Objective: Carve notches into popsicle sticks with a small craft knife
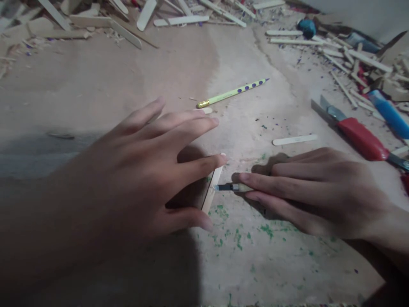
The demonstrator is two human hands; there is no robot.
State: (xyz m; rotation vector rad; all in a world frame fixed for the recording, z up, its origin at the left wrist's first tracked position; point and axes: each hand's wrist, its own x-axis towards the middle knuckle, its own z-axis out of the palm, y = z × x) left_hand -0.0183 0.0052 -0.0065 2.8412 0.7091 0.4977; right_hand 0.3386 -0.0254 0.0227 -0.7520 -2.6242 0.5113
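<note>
My left hand [140,170] lies flat on the work surface with fingers spread, pressing down a wooden craft stick [213,189] whose end shows past the index fingertip and thumb. My right hand [306,192] grips a small craft knife [226,187]; its short blade points left and touches the stick's edge. The knife's handle is hidden under my fingers. Most of the stick is covered by my left hand.
A yellow pencil with purple dots [231,93] lies beyond the hands. A loose stick [294,139] rests near my right hand. A red-handled utility knife [354,133] and a blue tool [388,111] lie at the right. Piles of craft sticks [179,17] cover the far edge.
</note>
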